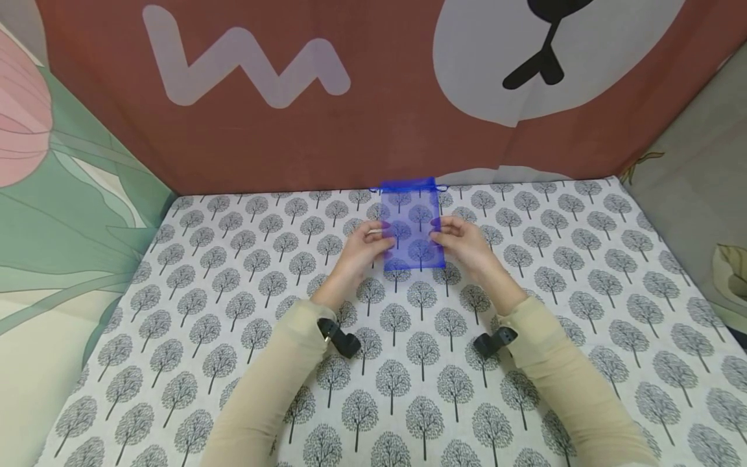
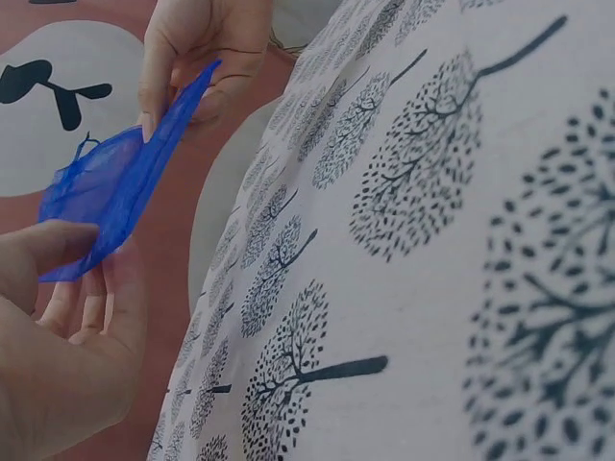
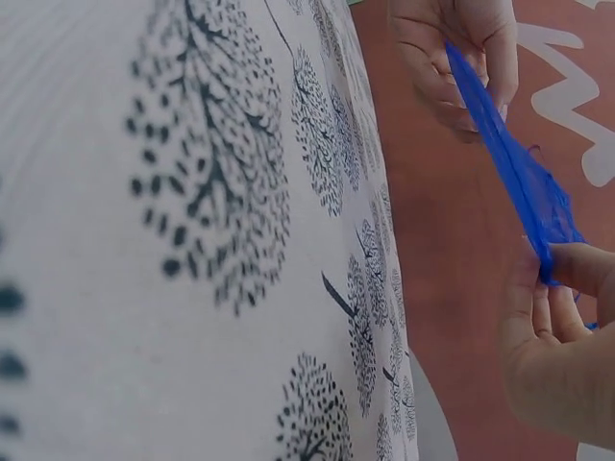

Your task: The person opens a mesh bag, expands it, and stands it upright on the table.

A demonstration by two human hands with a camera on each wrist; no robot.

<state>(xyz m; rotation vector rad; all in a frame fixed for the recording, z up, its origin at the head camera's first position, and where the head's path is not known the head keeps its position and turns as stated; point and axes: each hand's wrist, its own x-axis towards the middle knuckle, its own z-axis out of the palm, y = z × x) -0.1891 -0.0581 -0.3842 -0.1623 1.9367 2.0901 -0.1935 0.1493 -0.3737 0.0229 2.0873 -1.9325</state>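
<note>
A sheer blue drawstring pouch [image 1: 411, 224] is held up flat between both hands in the head view, its gathered top with small cord loops at the far end. My left hand [image 1: 366, 250] pinches its left edge between thumb and fingers. On the opposite edge my right hand [image 1: 465, 243] pinches in the same way. The left wrist view shows the pouch [image 2: 125, 182] edge-on, raised over the cloth. From the right wrist, the pouch [image 3: 509, 163] is a narrow blue strip stretched from one hand to the other. Tree prints show through its fabric.
A white cloth with black tree prints [image 1: 224, 324] covers the table. Behind it rises a red-brown backdrop [image 1: 373, 143] with white shapes. A floral panel [image 1: 70, 214] stands at the left and a grey one [image 1: 694, 149] at the right.
</note>
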